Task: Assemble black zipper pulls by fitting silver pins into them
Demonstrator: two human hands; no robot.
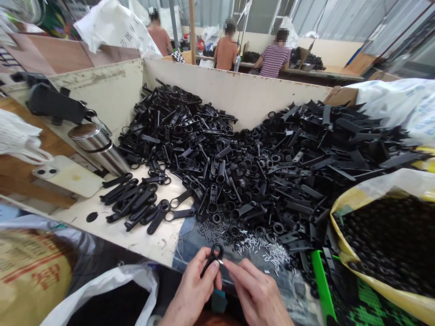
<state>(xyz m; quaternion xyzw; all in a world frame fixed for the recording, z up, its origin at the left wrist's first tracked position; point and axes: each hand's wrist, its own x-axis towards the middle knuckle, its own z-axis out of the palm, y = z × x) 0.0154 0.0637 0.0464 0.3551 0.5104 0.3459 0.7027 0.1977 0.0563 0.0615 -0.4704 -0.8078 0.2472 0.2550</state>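
Low at the table's front edge, my left hand (194, 290) is closed around a black plastic handle piece with a ring end (215, 250); the ring points up and away from me. My right hand (257, 290) pinches a small shiny metal pin (220, 261) against that piece, just below the ring. The pin's far end is too small to make out. Beyond my hands lie loose silver pins (263, 248) and tiny dark metal parts (220, 231). To the left, several ring-ended handle pieces (142, 199) are laid together on the pale tabletop.
A large heap of black plastic parts (217, 154) fills the walled table. At left stand a steel flask (98, 147) and a phone (70, 175). A yellow-rimmed sack of small black parts (387, 235) and a green crate (322, 285) are right. Several people sit behind the far wall.
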